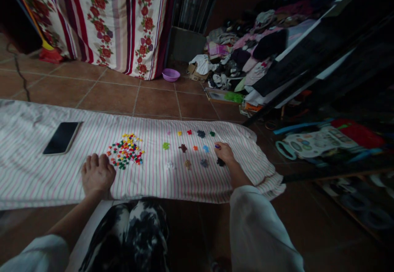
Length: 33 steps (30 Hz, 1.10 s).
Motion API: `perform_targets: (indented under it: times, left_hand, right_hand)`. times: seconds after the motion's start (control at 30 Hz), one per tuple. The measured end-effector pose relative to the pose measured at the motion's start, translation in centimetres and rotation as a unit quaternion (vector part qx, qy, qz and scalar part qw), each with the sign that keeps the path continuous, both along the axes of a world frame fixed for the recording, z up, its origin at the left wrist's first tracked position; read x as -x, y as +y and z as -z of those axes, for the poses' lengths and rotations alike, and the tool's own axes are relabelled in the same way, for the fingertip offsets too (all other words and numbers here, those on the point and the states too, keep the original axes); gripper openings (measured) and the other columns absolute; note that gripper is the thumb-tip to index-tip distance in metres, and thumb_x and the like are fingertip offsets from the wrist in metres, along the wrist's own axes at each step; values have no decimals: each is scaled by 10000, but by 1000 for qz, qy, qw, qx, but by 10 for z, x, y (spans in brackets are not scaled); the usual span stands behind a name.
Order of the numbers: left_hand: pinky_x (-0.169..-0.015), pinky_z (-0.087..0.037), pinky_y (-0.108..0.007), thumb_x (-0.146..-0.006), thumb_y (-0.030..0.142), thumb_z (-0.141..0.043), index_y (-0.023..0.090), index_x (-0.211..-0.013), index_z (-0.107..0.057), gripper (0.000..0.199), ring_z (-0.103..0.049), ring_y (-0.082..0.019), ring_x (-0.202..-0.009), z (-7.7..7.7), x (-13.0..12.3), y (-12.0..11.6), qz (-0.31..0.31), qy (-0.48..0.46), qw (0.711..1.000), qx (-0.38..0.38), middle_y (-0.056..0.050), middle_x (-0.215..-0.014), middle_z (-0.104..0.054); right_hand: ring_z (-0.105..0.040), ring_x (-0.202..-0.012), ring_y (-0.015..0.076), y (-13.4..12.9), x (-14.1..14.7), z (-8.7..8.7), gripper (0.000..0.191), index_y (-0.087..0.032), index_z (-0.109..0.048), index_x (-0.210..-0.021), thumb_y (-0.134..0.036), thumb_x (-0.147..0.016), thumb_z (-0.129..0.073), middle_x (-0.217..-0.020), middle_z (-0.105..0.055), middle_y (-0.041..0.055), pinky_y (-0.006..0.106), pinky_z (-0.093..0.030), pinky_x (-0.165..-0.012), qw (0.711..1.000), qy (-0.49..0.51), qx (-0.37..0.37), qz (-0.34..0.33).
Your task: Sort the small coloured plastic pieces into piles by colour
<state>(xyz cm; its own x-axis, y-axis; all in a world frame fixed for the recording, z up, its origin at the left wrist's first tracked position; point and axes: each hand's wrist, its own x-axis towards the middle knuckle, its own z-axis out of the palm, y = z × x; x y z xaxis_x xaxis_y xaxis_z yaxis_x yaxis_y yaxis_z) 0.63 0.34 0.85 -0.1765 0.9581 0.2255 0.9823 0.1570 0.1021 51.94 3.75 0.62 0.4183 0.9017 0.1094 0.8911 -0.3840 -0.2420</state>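
Note:
My left hand [97,173] lies palm down on the striped cloth, fingers stretched out, beside a mixed heap of small coloured beads [127,150]. At the right, my right hand [224,152] has its fingertips pinched at a tiny purple bead [217,146]. Around it the beads sit in small piles by colour: light blue [206,148], orange [195,148], brown [182,148], lime green [166,145], dark grey [201,133], dark green [212,133], grey [204,163], tan [187,164] and white [170,165]. A black pile [220,162] is partly hidden by my right hand.
A phone [62,138] lies on the striped cloth [154,185] at the left. Beyond are a floral curtain [113,25], a purple basin [170,74] and heaped clothes [240,50] on the tiled floor. A rack [308,50] stands at the right.

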Motion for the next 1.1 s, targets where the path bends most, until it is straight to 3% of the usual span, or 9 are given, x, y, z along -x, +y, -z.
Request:
perform_targets:
  times: [0.23,0.37,0.47,0.57,0.67,0.83,0.9,1.0,1.1]
  left_hand:
    - [-1108,-286,-491,-872,265,-367,94,-1224,-544,429,-364,-358,-1372,11,4,3,-10,-11,1000,-5,-231,-1387,-479]
    - [-1099,-291,-515,-860,260,-399,119,-1225,-547,419,-351,-356,-1389,14,5,3,-10,-19,1000,-13,-219,-1403,-483]
    - [-1098,-287,-529,-858,260,-411,127,-1242,-541,426,-344,-360,-1397,14,6,3,-10,-28,999,-16,-215,-1419,-473]
    - [-1111,-281,-523,-865,255,-393,106,-1245,-540,433,-336,-363,-1402,15,6,3,-9,-41,999,-14,-226,-1421,-465]
    - [-1129,-265,-515,-872,252,-377,91,-1238,-543,433,-324,-360,-1411,16,7,4,-7,-51,998,-20,-232,-1427,-453]
    - [-1124,-271,-514,-875,251,-384,103,-1248,-541,431,-327,-354,-1409,16,7,3,-4,-54,998,-31,-219,-1433,-454]
    - [-1126,-268,-513,-873,250,-390,97,-1256,-536,438,-328,-355,-1409,16,7,3,-4,-55,998,-31,-226,-1436,-450]
    - [-1127,-270,-516,-875,251,-390,96,-1253,-536,434,-333,-357,-1408,16,7,3,-5,-49,998,-27,-230,-1431,-456]
    - [-1123,-275,-516,-884,250,-384,95,-1250,-539,427,-341,-360,-1405,16,7,3,-3,-48,998,-31,-226,-1423,-465]
  right_hand:
    - [-618,-795,206,0,-13,8,335,-172,-729,-1005,-192,-700,-592,-795,-668,58,306,-493,-803,999,29,-22,-10]
    - [-603,-767,230,0,-6,-3,267,-173,-727,-949,-239,-734,-581,-789,-643,84,357,-494,-806,998,21,-65,-5]
    - [-603,-828,237,2,15,-16,293,-169,-711,-992,-256,-795,-512,-850,-650,103,369,-481,-852,993,9,-113,-20]
    - [-602,-839,225,6,54,-26,336,-159,-698,-1044,-257,-828,-461,-890,-654,104,354,-476,-857,987,23,-148,-63]
    - [-609,-824,210,5,111,-30,317,-158,-705,-1023,-282,-849,-471,-902,-658,104,322,-485,-827,970,79,-168,-154]
    - [-624,-910,203,-15,224,-14,271,-191,-706,-987,-255,-889,-461,-971,-674,85,315,-511,-819,909,198,-132,-342]
    - [-623,-920,195,-26,260,-3,267,-192,-704,-1008,-223,-894,-464,-997,-658,81,315,-518,-828,887,229,-103,-388]
    - [-608,-978,192,-34,296,9,297,-217,-703,-1048,-173,-896,-451,-1028,-642,72,325,-499,-905,889,227,-96,-385]
    - [-587,-1005,200,-27,314,12,308,-235,-704,-1085,-164,-904,-464,-1061,-641,68,326,-478,-933,906,208,-102,-354]
